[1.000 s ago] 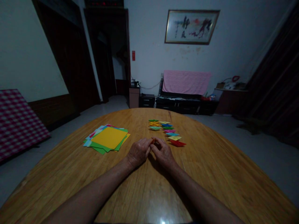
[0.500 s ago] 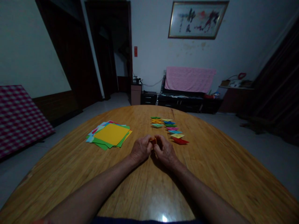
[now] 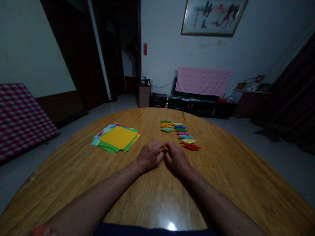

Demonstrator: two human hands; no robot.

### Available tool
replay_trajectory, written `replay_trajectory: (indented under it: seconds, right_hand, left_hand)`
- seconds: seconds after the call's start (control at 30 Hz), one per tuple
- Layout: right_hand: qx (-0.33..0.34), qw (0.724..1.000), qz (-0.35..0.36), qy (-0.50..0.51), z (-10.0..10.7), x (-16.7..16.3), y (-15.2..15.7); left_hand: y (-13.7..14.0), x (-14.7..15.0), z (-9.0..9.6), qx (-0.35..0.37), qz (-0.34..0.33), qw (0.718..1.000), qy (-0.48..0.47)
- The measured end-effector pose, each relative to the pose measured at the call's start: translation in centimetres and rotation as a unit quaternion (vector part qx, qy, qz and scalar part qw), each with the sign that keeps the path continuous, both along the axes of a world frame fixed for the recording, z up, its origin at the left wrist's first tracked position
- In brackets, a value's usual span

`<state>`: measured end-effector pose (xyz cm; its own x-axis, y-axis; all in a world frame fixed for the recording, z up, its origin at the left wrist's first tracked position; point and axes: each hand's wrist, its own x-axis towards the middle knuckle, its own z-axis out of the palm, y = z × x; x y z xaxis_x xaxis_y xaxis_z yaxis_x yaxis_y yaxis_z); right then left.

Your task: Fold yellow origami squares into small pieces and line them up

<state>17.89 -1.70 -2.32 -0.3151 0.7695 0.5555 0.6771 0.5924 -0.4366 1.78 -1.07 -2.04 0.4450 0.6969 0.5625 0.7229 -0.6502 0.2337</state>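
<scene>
Between my two hands is a small folded piece of orange-yellow paper (image 3: 164, 148), mostly covered by the fingers. My left hand (image 3: 150, 154) is closed on its left side, knuckles up. From the right, my right hand (image 3: 177, 158) pinches the same paper, its fingers curled over it. Just beyond my right hand lies a red folded paper boat (image 3: 192, 147), the nearest of two rows of small paper boats in several colours. A pale green paper boat (image 3: 167, 129) belongs to the left row.
A loose stack of square coloured paper, yellow sheet (image 3: 119, 137) on top, lies left of my hands on the round wooden table (image 3: 147, 203). Beyond the table stand a low black cabinet (image 3: 189, 105) and something draped with a pink cloth (image 3: 203, 81).
The folded paper has turned in my fingers and shows less, now as a thin yellow edge. My hands have drawn closer together. The whole view has tilted slightly downward.
</scene>
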Motion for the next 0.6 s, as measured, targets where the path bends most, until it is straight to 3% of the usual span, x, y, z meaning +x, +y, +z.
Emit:
replay_trajectory:
  seconds: [0.2, 0.4, 0.6]
  right_hand:
    - [0.015, 0.999, 0.012, -0.036, -0.2, 0.7, -0.1]
    - [-0.015, 0.999, 0.011, -0.036, 0.3, 1.5, -0.6]
    - [-0.021, 0.996, 0.074, -0.042, 1.1, 2.3, -0.8]
  left_hand:
    - [0.2, -0.1, -0.5, 0.015, -0.030, 0.999, 0.032]
    - [0.2, -0.4, -0.6, -0.007, -0.033, 0.998, 0.049]
    - [0.3, -1.1, -0.5, -0.011, -0.070, 0.995, 0.069]
